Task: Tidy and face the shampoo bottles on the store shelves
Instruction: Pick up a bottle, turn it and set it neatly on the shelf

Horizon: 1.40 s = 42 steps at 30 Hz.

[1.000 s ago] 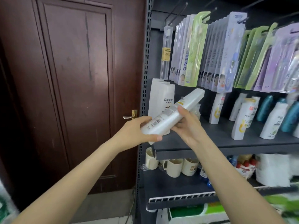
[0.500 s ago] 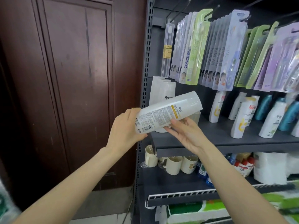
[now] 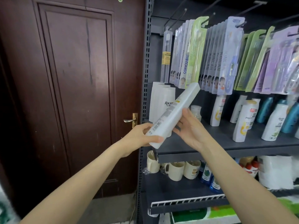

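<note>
Head view is showing both hands holding one white bottle (image 3: 174, 113) in the air, in front of the left end of the grey shelf (image 3: 226, 143). It is lying tilted, its lower end near the shelf's front corner and its upper end reaching up toward the hanging toothbrush packs (image 3: 224, 57). Printed text and a barcode are showing on the side facing the camera.

Left hand (image 3: 141, 136) is gripping the lower end, thumb curling across the front and fingers wrapping behind. Right hand (image 3: 190, 128) is touching the bottle's middle from the right, palm turned toward it and fingers fairly straight against its side; whether they are curling behind it cannot be told.

Behind the bottle, white Racien bottles (image 3: 161, 102) are standing upright at the far left of the shelf, just beside the upright post (image 3: 145, 78). A small clear bottle (image 3: 196, 110) is standing just right of the held one, partly hidden by the right hand. Further right, white Pantene bottles (image 3: 244, 122) with yellow marks are standing upright, some nearer the front edge than others, and teal bottles (image 3: 265, 112) are standing behind them toward the back.

Below, cream mugs (image 3: 176, 171) are sitting on the lower shelf beside blue bottles (image 3: 207, 173). A dark brown door (image 3: 76, 94) with a brass handle (image 3: 131, 120) is filling the left side.
</note>
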Each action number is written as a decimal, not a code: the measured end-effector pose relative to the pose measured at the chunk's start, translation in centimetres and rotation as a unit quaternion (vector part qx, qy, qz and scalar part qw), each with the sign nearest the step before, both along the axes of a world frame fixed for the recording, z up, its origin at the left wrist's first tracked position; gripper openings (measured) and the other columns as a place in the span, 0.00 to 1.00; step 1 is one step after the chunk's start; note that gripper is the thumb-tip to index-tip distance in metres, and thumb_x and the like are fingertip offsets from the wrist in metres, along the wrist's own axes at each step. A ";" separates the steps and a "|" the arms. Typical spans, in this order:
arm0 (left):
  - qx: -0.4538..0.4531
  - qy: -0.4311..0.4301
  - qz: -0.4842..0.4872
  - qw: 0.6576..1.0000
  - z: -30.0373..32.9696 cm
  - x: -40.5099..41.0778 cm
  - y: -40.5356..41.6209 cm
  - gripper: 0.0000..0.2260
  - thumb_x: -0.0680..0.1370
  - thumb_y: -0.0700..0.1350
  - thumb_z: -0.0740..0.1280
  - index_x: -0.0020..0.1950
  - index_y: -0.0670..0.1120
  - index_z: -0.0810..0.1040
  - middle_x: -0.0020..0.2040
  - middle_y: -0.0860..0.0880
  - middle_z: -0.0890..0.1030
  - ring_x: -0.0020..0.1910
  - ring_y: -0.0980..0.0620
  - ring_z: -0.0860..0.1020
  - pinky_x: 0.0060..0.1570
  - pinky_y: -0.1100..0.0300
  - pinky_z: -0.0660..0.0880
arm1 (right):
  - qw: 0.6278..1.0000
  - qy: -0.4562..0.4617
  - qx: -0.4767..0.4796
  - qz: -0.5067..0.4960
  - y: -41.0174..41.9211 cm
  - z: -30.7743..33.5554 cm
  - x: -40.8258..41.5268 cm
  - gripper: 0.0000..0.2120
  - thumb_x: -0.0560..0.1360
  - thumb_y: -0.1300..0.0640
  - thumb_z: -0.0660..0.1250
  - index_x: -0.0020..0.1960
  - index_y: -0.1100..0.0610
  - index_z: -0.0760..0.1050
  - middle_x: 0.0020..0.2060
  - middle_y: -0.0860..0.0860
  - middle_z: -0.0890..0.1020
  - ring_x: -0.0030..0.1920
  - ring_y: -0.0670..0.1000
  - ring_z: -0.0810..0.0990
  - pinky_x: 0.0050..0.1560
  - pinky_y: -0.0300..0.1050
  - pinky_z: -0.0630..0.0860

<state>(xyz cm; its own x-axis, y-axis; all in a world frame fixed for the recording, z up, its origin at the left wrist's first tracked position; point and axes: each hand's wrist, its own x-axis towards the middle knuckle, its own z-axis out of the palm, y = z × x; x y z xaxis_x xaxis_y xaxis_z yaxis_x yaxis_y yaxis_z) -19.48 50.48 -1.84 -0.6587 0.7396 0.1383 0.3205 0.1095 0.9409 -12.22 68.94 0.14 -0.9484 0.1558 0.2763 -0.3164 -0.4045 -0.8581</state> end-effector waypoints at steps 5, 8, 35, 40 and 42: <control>-0.026 -0.060 -0.042 0.997 0.3 -0.1 1.5 0.22 0.72 0.48 0.71 0.65 0.48 0.73 0.58 0.47 0.80 0.57 0.49 0.79 0.57 0.54 0.76 | 0.982 -0.065 0.080 -0.159 0.3 1.1 0.0 0.20 0.70 0.49 0.70 0.59 0.58 0.74 0.57 0.59 0.80 0.55 0.57 0.81 0.45 0.52 0.81; -0.049 0.089 0.014 0.995 1.2 0.2 3.2 0.22 0.74 0.43 0.70 0.67 0.48 0.71 0.60 0.51 0.78 0.56 0.53 0.78 0.56 0.57 0.76 | 0.964 -0.061 0.133 -0.222 0.5 1.6 -0.4 0.21 0.69 0.54 0.74 0.59 0.58 0.74 0.55 0.56 0.81 0.52 0.56 0.82 0.48 0.57 0.81; -0.001 0.066 0.036 0.997 0.5 -3.2 8.3 0.26 0.75 0.36 0.67 0.66 0.56 0.61 0.58 0.42 0.76 0.53 0.46 0.80 0.55 0.45 0.77 | 0.850 0.006 0.419 -0.319 2.8 2.1 -2.8 0.32 0.71 0.62 0.72 0.70 0.51 0.61 0.55 0.48 0.76 0.55 0.50 0.77 0.52 0.43 0.75; -0.016 0.107 0.043 0.993 2.0 -4.0 7.8 0.25 0.75 0.35 0.66 0.67 0.54 0.63 0.57 0.47 0.76 0.54 0.50 0.79 0.58 0.53 0.75 | 0.783 0.061 0.512 -0.348 2.8 5.1 -3.2 0.27 0.71 0.60 0.72 0.68 0.52 0.68 0.63 0.50 0.74 0.63 0.50 0.72 0.64 0.47 0.68; 0.017 0.128 0.085 0.988 2.8 -4.4 7.6 0.25 0.75 0.34 0.63 0.68 0.51 0.63 0.58 0.47 0.75 0.54 0.51 0.77 0.58 0.53 0.75 | 0.757 0.066 0.545 -0.353 2.9 5.5 -3.1 0.21 0.72 0.59 0.71 0.63 0.56 0.73 0.61 0.50 0.75 0.62 0.49 0.72 0.64 0.44 0.67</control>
